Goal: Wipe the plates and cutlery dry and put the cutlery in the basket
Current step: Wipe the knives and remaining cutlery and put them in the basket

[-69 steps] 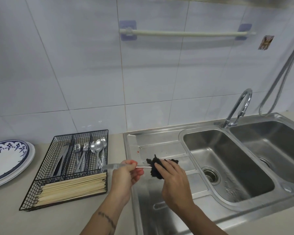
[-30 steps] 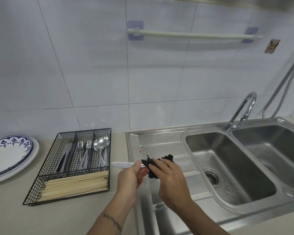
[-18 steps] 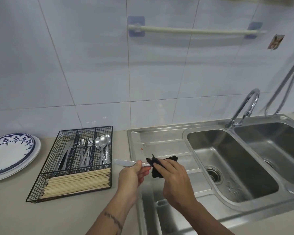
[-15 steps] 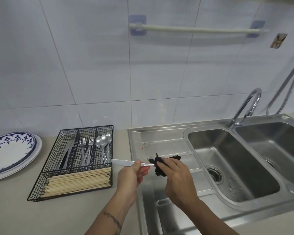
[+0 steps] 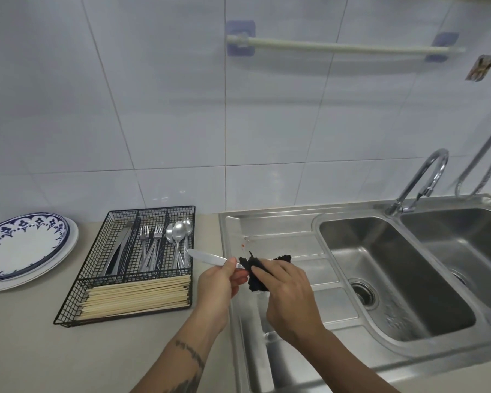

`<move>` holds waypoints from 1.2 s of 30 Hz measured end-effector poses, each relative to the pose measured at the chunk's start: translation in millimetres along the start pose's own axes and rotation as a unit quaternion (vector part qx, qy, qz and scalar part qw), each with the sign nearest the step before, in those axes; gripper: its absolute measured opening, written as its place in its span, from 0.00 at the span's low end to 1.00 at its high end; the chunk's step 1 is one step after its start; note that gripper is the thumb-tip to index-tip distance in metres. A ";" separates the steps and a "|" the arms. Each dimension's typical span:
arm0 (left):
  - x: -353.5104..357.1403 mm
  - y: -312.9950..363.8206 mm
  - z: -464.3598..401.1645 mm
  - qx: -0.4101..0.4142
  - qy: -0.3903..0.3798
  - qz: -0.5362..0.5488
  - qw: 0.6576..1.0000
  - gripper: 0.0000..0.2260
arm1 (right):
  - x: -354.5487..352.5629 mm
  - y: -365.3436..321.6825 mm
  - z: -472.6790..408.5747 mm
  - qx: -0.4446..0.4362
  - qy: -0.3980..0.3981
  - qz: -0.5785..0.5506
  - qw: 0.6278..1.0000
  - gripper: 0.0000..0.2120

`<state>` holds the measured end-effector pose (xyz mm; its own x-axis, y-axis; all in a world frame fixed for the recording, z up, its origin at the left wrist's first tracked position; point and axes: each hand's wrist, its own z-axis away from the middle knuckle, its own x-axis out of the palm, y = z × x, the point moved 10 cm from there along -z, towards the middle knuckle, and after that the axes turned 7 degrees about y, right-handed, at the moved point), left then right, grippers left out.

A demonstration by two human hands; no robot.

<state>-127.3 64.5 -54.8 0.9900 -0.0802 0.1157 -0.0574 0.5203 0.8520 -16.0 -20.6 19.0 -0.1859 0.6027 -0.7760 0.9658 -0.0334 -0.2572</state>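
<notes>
We pinch the knife (image 5: pixel 207 258) at mid-length between the thumb and fingers of the left hand (image 5: pixel 217 285), blade pointing left toward the basket (image 5: pixel 131 268). The right hand (image 5: pixel 284 293) clenches the dark cloth (image 5: pixel 257 275) around the handle end of the knife, fingers curled over the fabric. Both hands work above the left edge of the sink drainboard (image 5: pixel 281 239), just beside its junction with the counter (image 5: pixel 40 350). The blade tip overhangs the near right corner of the cutlery compartments. The basket sits on the counter just left of the sink; its rear compartments hold knives (image 5: pixel 119 251), forks (image 5: pixel 150 248) and spoons (image 5: pixel 179 242), and its front compartment holds chopsticks (image 5: pixel 136 296). The plates (image 5: pixel 23 248) are stacked at the left edge of the counter, apart from the basket. We judge the task to be near its end: the plates appear set aside and most cutlery is already sorted. No other loose cutlery shows on the drainboard or in the basins (image 5: pixel 394 279). Remaining work, as far as we can tell, is to finish drying this knife and place it in the knife compartment at the rear left of the basket.
</notes>
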 end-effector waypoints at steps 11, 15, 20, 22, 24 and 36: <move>-25.0 -13.4 -10.8 -0.003 0.035 -0.032 0.999 0.14 | 2.4 84.8 37.8 0.128 -0.094 0.092 0.983 0.34; -14.1 -28.9 -10.7 -0.012 0.017 -0.107 0.994 0.14 | 7.5 104.6 59.8 0.161 -0.155 0.126 0.967 0.33; -8.9 -38.0 -17.0 -0.024 0.006 -0.177 0.984 0.09 | 31.4 103.2 94.2 0.198 -0.290 0.115 0.929 0.33; -11.6 -37.8 -18.3 -0.024 0.004 -0.214 0.976 0.10 | 30.5 101.9 94.0 0.206 -0.287 0.113 0.929 0.32; -15.3 -37.7 -19.4 -0.021 0.001 -0.221 0.975 0.14 | 26.8 99.1 86.8 0.208 -0.268 0.115 0.934 0.31; -79.2 14.2 -37.3 0.019 0.054 -0.005 0.998 0.15 | 63.8 0.3 -19.6 0.122 -0.238 -0.070 0.961 0.25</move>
<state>-201.8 110.0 -71.0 0.9985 0.0086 0.0539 -0.0512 0.4880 0.8713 -24.0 33.4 -19.3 -0.4279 0.1846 -0.8848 0.8652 -0.1997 -0.4600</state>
